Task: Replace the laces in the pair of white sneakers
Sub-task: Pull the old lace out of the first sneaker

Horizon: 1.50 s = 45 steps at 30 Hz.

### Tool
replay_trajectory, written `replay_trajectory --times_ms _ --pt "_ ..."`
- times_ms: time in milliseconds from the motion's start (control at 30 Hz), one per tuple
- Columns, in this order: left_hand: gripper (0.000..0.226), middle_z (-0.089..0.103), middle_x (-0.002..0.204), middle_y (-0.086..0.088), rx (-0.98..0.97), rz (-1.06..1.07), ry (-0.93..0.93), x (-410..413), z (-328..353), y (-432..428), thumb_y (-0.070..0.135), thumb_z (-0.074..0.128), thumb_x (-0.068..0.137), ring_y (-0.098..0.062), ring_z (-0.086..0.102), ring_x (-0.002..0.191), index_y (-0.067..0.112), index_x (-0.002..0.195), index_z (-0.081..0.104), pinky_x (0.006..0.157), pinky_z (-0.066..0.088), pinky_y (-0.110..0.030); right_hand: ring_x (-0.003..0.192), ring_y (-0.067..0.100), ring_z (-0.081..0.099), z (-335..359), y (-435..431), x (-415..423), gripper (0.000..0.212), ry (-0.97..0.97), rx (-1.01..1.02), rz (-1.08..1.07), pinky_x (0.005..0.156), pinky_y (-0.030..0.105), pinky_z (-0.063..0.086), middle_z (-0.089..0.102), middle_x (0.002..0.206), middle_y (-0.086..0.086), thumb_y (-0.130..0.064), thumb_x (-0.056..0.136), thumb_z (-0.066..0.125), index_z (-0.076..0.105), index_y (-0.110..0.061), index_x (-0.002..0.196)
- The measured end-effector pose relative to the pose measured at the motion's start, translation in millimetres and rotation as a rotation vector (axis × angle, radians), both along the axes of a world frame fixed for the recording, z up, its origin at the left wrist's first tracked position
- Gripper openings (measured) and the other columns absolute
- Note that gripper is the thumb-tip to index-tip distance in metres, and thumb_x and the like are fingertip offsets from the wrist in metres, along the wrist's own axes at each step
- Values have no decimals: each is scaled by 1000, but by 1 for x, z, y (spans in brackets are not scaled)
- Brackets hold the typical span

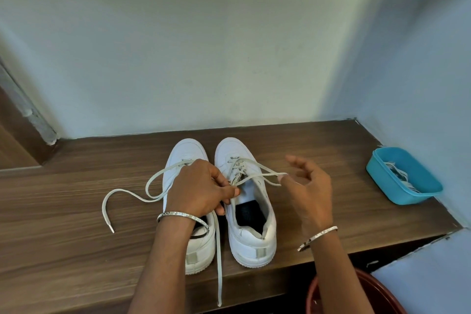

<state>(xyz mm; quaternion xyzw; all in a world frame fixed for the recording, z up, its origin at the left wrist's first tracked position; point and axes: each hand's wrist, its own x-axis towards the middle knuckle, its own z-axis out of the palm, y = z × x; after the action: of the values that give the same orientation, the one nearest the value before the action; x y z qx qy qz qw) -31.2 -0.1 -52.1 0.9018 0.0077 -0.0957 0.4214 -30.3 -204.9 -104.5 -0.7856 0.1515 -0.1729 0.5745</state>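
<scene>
Head view took in two white sneakers on the wooden shelf (76, 211), side by side, toes to the wall and heels toward the person, so each long axis ran straight away from them. The left hand (198, 186) reached across the left sneaker (201, 250) and pinched a lace (218, 262) at the tongue of the right sneaker (252, 242). The right hand (308, 186) hovered loosely spread just right of that shoe, a lace loop at its thumb; whether it gripped, I couldn't tell. One blue tub (407, 199) holding more laces sat well off to the right.

No legible text, label or number anywhere
</scene>
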Motion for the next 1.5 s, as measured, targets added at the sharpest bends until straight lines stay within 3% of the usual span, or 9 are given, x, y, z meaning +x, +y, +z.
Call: replay_trajectory --times_ms 100,333,433,533,733,967,1033,1200,1500 --pt "23 73 60 3 -2 0 6 0 0 0 30 83 79 -10 68 48 17 64 71 54 44 -15 115 11 46 18 13 -1 40 -204 -372 230 90 19 37 58 118 -14 -23 69 68 69 -38 106" --pt "22 73 60 4 4 -8 2 -1 1 1 28 82 80 -10 68 48 15 66 72 56 49 -16 107 17 53 4 37 2 13 -318 -769 285 80 44 46 67 105 -16 -28 73 84 75 -32 80" --pt "23 73 60 1 -13 4 10 0 0 0 27 83 80 -11 69 49 16 64 71 54 45 -17 101 15 54 8 33 3 12 -347 -654 199 80 43 48 68 93 -21 -25 76 84 73 -31 78" --pt "24 73 60 2 -19 4 3 0 -1 1 29 83 79 -10 68 48 17 63 71 57 46 -18 95 14 61 14 24 0 12 -265 -299 33 80 34 51 70 84 -18 -22 81 80 72 -30 78" --pt "23 73 60 3 -49 1 12 0 -2 2 29 84 79 -11 68 48 13 67 72 57 47 -17 83 11 63 7 -6 2 13 -29 173 -383 91 48 55 68 84 -8 -20 86 76 68 -27 79" --pt "22 73 61 -3 -91 16 41 1 -3 1 25 84 79 -18 72 55 13 67 71 45 42 -15 112 8 50 21 10 -2 26 -231 -437 157 93 31 41 58 109 -27 -33 78 74 68 -37 103" --pt "22 73 61 -5 -99 14 45 2 -3 2 24 84 80 -26 74 60 13 66 70 45 45 -21 115 13 49 17 24 -1 28 -250 -633 292 91 31 38 61 114 -20 -37 73 72 71 -38 101" --pt "21 73 62 -7 -126 8 62 2 -2 3 21 83 80 -28 74 63 10 68 70 48 51 -24 109 13 50 6 37 -1 13 -280 -765 229 80 38 40 66 104 -19 -29 73 84 73 -34 79" --pt "20 73 62 -6 -148 15 63 1 -3 4 21 84 79 -21 73 58 10 70 71 49 51 -24 87 12 67 17 -1 0 12 -143 107 -325 88 45 57 72 86 -9 -18 83 78 70 -28 82"
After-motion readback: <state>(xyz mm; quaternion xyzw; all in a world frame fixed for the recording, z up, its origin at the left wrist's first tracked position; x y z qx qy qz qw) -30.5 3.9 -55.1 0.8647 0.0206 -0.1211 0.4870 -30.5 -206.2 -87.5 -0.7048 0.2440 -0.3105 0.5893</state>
